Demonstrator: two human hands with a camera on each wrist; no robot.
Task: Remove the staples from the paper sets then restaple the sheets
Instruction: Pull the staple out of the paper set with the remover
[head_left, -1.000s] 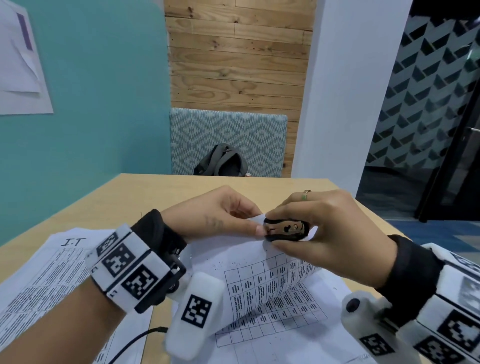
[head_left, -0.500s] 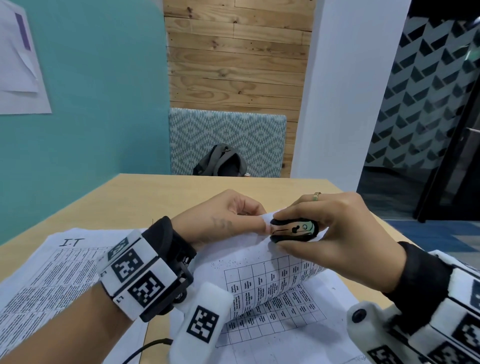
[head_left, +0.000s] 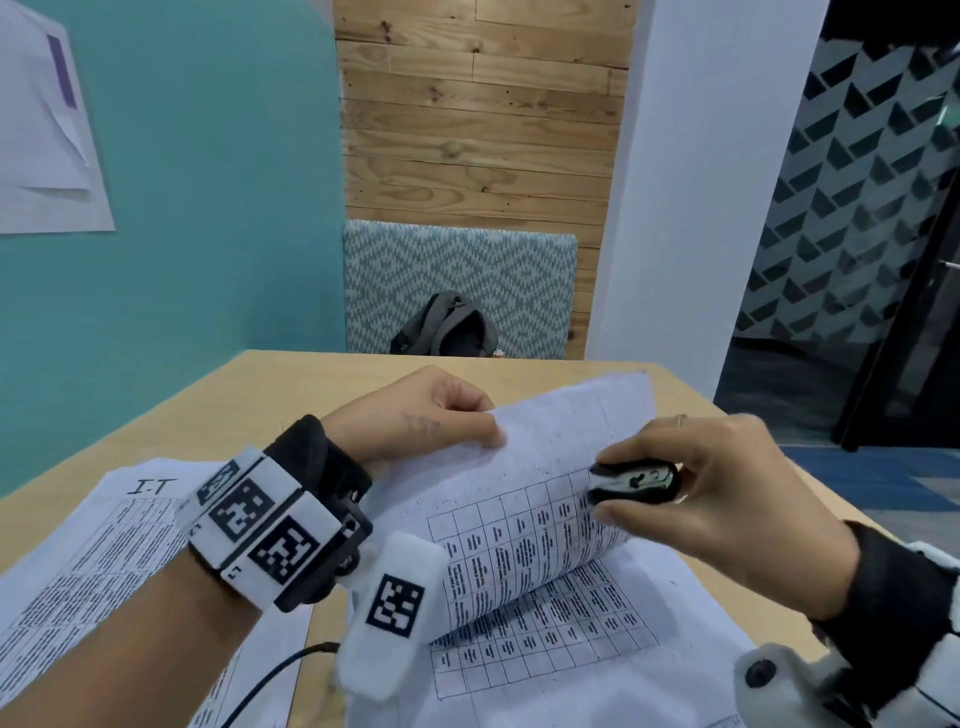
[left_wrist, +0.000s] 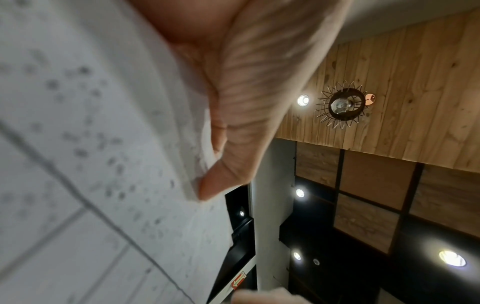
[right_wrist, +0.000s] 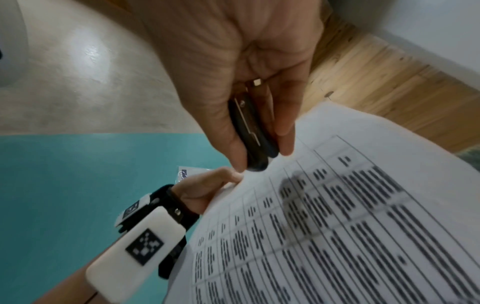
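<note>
Black staple remover (head_left: 635, 482) half-hidden in right hand (head_left: 717, 499)

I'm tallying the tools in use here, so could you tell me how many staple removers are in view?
1. The staple remover is pinched in the right hand, beside the lifted sheet's edge. Others may be hidden.
</note>
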